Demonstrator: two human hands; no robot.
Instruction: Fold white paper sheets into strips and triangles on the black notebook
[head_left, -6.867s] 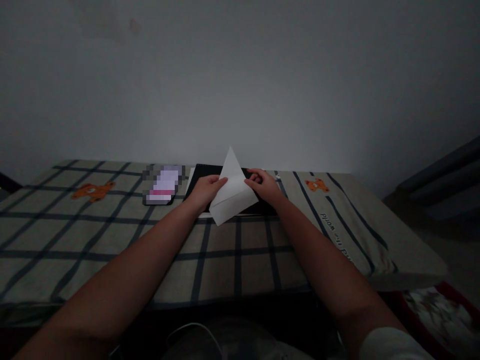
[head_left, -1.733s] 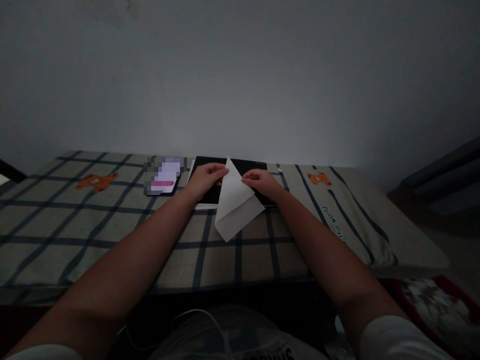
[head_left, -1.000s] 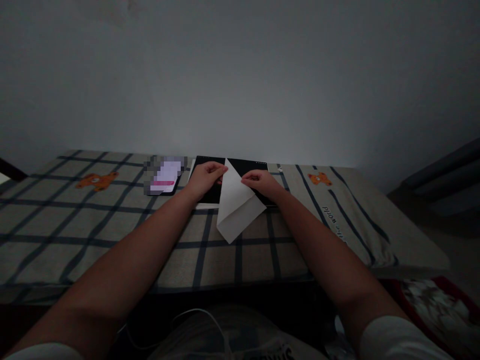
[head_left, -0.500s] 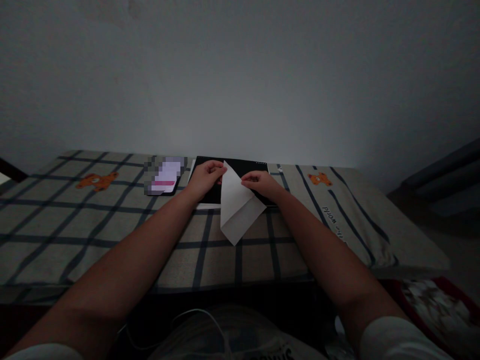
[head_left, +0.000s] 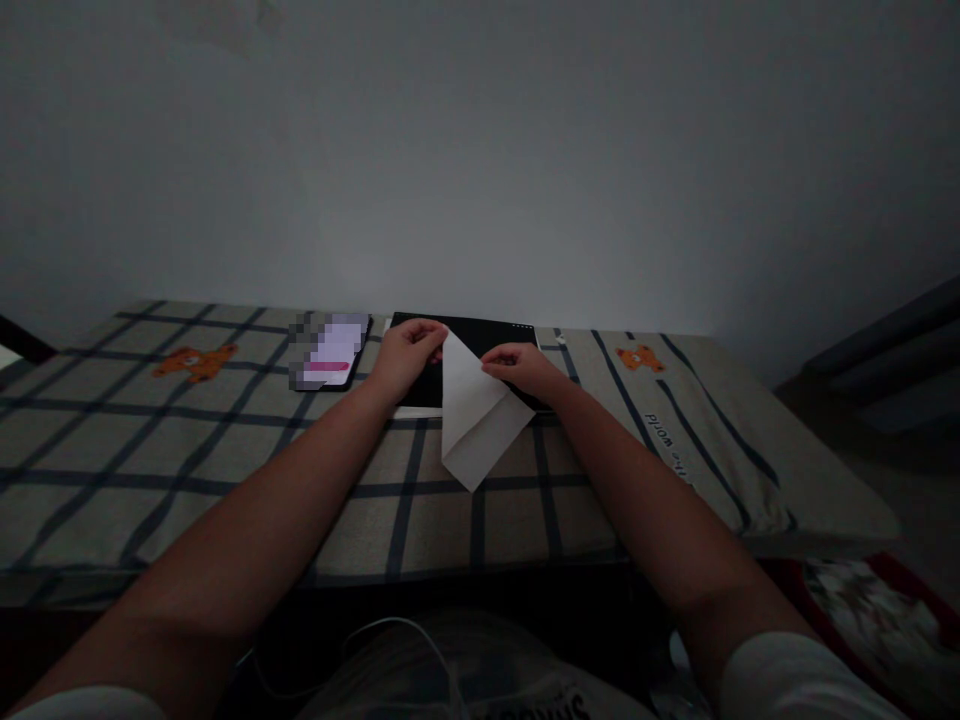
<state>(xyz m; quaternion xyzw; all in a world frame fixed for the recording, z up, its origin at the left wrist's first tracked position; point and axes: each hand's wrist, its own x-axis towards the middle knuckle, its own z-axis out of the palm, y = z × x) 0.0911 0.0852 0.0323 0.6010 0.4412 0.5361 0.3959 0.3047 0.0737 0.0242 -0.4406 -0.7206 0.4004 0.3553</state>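
A white sheet of paper (head_left: pixel 474 405) with slanting creases hangs between my hands, its pointed lower corner toward me. My left hand (head_left: pixel 411 350) pinches the paper's top corner between thumb and fingers. On the upper right edge, my right hand (head_left: pixel 521 366) grips the paper with its fingertips. Beneath and behind both hands lies a flat black pad or folder (head_left: pixel 469 330), with white sheets showing at its left and front edges. The paper covers part of it.
A phone (head_left: pixel 334 350) with a lit, partly blurred screen lies left of the black pad. Everything rests on a checked cloth (head_left: pixel 225 450) with bear prints, against a grey wall (head_left: pixel 480 150). A white cable (head_left: pixel 405 622) hangs by my lap. A red-edged container (head_left: pixel 885 610) stands lower right.
My left hand and the paper's top corner have shifted very slightly left and down. The right hand stays nearly still, with both hands keeping their grip.
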